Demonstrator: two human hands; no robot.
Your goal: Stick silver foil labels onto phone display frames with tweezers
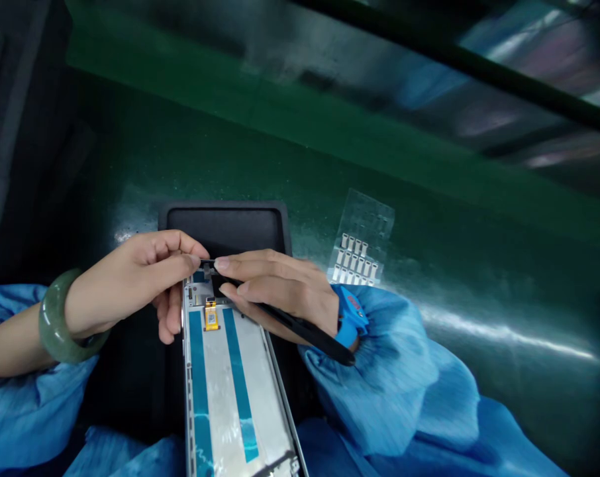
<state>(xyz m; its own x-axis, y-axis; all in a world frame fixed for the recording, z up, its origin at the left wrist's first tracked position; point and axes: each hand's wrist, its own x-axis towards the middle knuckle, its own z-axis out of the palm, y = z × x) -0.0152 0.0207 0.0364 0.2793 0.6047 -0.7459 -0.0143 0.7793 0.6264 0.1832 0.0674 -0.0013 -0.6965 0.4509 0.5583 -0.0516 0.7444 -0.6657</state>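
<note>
A silver phone frame point(225, 391) lies lengthwise in front of me, its inside facing up, with two blue-green strips along it. Near its top end sits an orange flex cable point(211, 317) with a small printed code. My left hand point(153, 275) is closed at the frame's top left corner, thumb and forefinger pinched there and the other fingers curled beside the edge. My right hand point(285, 288) grips black tweezers point(304, 328) like a pen, fingertips at the frame's top edge. The tweezers' tips, and whatever small part lies under the fingers, I cannot make out.
A black tray point(224, 206) lies under and behind the frame. To the right, a clear plastic sheet point(367, 212) carries several small metallic pieces. Dark foam-like material point(19, 132) stands at the left on the green work surface point(260, 159). A blurred dark bar point(429, 53) crosses the upper right.
</note>
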